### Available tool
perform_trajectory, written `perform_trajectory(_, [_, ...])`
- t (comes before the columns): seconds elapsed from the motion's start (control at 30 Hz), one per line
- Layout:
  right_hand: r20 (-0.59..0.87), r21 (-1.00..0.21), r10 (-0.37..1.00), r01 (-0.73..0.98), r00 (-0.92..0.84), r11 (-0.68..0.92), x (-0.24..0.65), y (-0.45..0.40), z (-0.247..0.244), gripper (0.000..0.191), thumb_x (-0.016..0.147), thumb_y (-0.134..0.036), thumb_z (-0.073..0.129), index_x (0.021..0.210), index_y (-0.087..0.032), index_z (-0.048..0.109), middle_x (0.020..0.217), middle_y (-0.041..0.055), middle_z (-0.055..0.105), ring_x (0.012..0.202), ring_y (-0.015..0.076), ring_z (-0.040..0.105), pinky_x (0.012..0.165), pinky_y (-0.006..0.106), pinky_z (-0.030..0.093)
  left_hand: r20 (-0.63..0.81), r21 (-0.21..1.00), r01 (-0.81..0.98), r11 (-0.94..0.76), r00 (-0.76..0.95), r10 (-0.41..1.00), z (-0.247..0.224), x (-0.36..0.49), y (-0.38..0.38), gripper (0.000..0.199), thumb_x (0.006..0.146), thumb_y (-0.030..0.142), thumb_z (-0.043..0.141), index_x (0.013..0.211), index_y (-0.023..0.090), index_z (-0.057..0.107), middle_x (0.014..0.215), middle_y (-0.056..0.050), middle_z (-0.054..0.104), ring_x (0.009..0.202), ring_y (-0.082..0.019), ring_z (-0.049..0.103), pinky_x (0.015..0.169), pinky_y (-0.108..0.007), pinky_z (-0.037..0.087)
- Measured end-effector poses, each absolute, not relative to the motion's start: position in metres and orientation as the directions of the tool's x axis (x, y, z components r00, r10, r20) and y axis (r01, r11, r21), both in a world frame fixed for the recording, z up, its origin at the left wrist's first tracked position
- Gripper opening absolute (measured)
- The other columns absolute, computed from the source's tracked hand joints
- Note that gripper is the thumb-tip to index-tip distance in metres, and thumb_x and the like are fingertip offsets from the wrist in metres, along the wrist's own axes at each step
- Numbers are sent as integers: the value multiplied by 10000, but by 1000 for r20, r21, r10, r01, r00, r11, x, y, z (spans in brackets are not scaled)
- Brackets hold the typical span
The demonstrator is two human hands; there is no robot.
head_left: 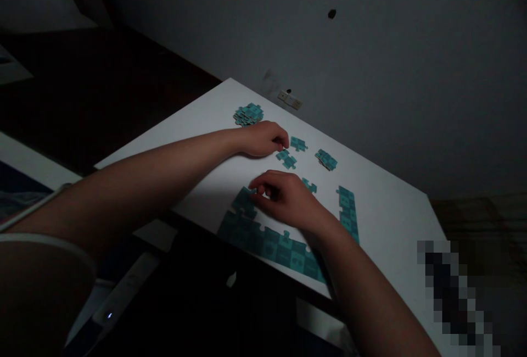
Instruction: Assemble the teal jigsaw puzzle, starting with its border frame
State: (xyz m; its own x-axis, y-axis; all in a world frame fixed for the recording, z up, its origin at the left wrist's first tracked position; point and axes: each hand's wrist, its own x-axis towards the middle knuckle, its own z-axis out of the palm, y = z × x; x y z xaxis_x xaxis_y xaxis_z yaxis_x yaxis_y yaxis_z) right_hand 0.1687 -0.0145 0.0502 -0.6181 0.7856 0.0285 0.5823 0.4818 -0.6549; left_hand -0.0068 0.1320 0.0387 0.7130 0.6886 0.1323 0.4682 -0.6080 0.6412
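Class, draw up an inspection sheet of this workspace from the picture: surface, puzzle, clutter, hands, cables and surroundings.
Surface: white tabletop.
Job's things: teal jigsaw section near the front edge; separate teal strip; loose pieces; heap of pieces.
Clutter: white device with a small light, below the table edge.
Grippers: left hand curled beside the loose pieces; right hand at the section's upper end. Any held piece cannot be told.
Cables: thin white line at lower left; cable or strap unclear.
Surroundings: grey wall with a wall plate.
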Motion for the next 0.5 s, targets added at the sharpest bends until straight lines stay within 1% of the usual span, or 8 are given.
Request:
perform_trajectory(0.1, [43,-659,782,571,-622,490,173,-11,48,151,1002,-263,831,1151,-242,835,994,28,780,828,178,673,783,323,489,225,523,502,-689,699,679,63,-14,132,428,915,71,617,1238,173,878,1207,-91,870,1135,-231,782,1069,-355,534])
perform_trajectory(0.2, [50,-656,785,572,-618,492,176,-8,46,158,1004,-270,837,1157,-235,836,991,32,786,821,179,670,790,324,488,302,397,543,-740,684,664,110,-23,119,431,938,101,597,1248,194,881,1210,-86,865,1168,-253,776,1092,-380,518])
perform_trajectory(0.27, [53,-654,790,577,-610,489,177,-6,44,154,1005,-288,841,1146,-225,836,973,34,794,821,188,675,794,330,491,268,332,571,-751,707,655,140,-26,92,389,962,131,599,1217,202,883,1165,-77,864,1152,-263,780,1080,-388,522])
perform_trajectory(0.33, [70,-654,806,583,-588,482,177,-5,42,140,987,-269,841,1114,-210,831,972,46,811,851,208,696,809,342,504,185,293,589,-753,738,649,155,-24,45,311,988,171,617,1148,198,882,1079,-74,859,1080,-263,790,1035,-386,546])
perform_trajectory(0.37, [71,-662,808,578,-585,477,177,-4,41,131,974,-244,833,1099,-204,829,979,51,822,871,219,710,813,345,513,135,294,599,-745,746,653,153,-22,15,277,1002,198,631,1126,196,879,1060,-79,858,1042,-264,792,1010,-389,564])
perform_trajectory(0.43, [67,-689,795,549,-603,474,178,-3,42,113,988,-232,779,1086,-203,827,959,48,836,868,225,732,786,339,526,60,336,587,-736,767,639,129,-15,-53,259,1042,259,648,1174,252,872,1150,-66,869,1034,-262,797,996,-403,606])
perform_trajectory(0.47, [93,-690,782,526,-616,497,180,-3,45,119,1016,-252,737,1080,-207,826,931,41,836,840,218,734,761,332,527,65,347,568,-746,779,624,109,-11,-87,259,1043,286,659,1186,296,874,1199,-63,876,1083,-277,797,1033,-421,619])
perform_trajectory(0.5, [159,-668,767,504,-622,548,183,-3,51,155,1048,-279,687,1069,-212,825,895,35,831,799,208,729,734,328,523,72,351,542,-763,797,599,86,-7,-119,296,1058,320,658,1273,332,861,1292,-61,871,1183,-293,791,1101,-443,619])
